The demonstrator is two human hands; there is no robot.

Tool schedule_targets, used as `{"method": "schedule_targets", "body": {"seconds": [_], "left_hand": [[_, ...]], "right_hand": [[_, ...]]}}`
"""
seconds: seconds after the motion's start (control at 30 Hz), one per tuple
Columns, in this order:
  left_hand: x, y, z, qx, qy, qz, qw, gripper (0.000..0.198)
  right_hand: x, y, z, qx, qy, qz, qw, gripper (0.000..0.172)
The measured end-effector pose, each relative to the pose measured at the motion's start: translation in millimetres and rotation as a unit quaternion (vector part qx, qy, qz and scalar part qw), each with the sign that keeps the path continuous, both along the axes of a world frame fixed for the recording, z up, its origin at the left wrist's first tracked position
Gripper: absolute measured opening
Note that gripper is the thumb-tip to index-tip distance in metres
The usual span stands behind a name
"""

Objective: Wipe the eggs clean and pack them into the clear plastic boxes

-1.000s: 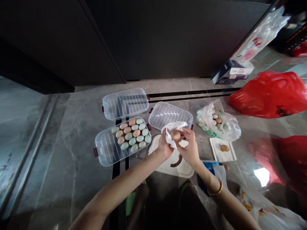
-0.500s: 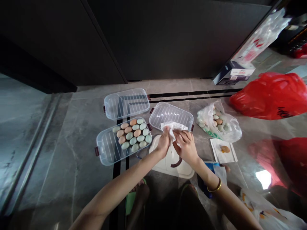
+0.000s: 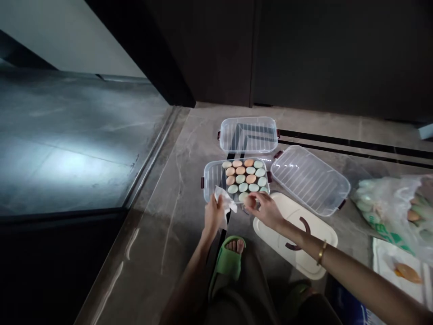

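My left hand (image 3: 213,212) is closed on a crumpled white tissue (image 3: 227,204) at the near side of a clear plastic box (image 3: 211,174). Rows of brown and pale green eggs (image 3: 240,170) fill the right part of that box. My right hand (image 3: 265,209), with a gold bangle on the wrist, is at the box's near right corner. Its bent fingertips pinch an egg (image 3: 249,201), which they partly hide, beside the front row. Below the right forearm lies a cream lid (image 3: 280,234) with dark brown handles.
Two more clear boxes sit on the grey tiles, one behind (image 3: 248,135) and one to the right (image 3: 309,180). A plastic bag of eggs (image 3: 382,203) lies at the right. Near it, a cracked egg (image 3: 407,272) rests on white paper (image 3: 382,257). A green slipper (image 3: 228,266) is in front.
My view has swung left. Both hands have moved from over the right box to the egg-filled box and come apart, the left keeping the tissue, the right with an egg at its fingertips.
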State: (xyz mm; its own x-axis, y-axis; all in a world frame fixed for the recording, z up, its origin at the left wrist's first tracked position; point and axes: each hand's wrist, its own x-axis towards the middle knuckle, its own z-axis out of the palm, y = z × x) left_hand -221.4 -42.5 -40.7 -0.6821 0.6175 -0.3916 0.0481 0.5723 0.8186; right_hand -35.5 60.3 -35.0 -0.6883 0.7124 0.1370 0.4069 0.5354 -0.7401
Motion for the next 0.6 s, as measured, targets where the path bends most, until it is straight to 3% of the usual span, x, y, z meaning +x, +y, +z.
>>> {"method": "schedule_targets", "body": {"seconds": [0.07, 0.13, 0.2, 0.27, 0.33, 0.43, 0.6], "left_hand": [[-31.5, -6.5, -2.4, -0.034, 0.093, -0.025, 0.995, 0.019], [-53.1, -7.3, -2.9, -0.120, 0.168, -0.121, 0.971, 0.024], [-64.3, -3.4, -3.2, -0.203, 0.199, -0.211, 0.935, 0.026], [-67.1, 2.5, -5.1, -0.234, 0.195, -0.266, 0.915, 0.024], [-65.2, 8.3, -9.5, -0.217, 0.180, -0.301, 0.911, 0.021], [-61.8, 15.3, -21.8, -0.152, 0.149, -0.364, 0.906, 0.032], [-66.6, 26.7, -53.7, -0.064, 0.007, -0.422, 0.904, 0.037]], "right_hand": [[-34.6, 2.1, -14.5, -0.011, -0.015, 0.027, 0.999, 0.026], [-61.2, 0.5, -27.8, -0.013, -0.066, 0.076, 0.995, 0.026], [-77.3, -3.2, -38.4, -0.009, -0.132, 0.124, 0.983, 0.026], [-83.9, -6.5, -46.0, -0.001, -0.182, 0.155, 0.971, 0.026], [-84.6, -8.0, -50.5, 0.006, -0.205, 0.169, 0.964, 0.027], [-82.9, -7.1, -52.4, 0.012, -0.220, 0.169, 0.961, 0.028], [-84.1, -3.5, -51.6, 0.015, -0.244, 0.167, 0.955, 0.024]]}}
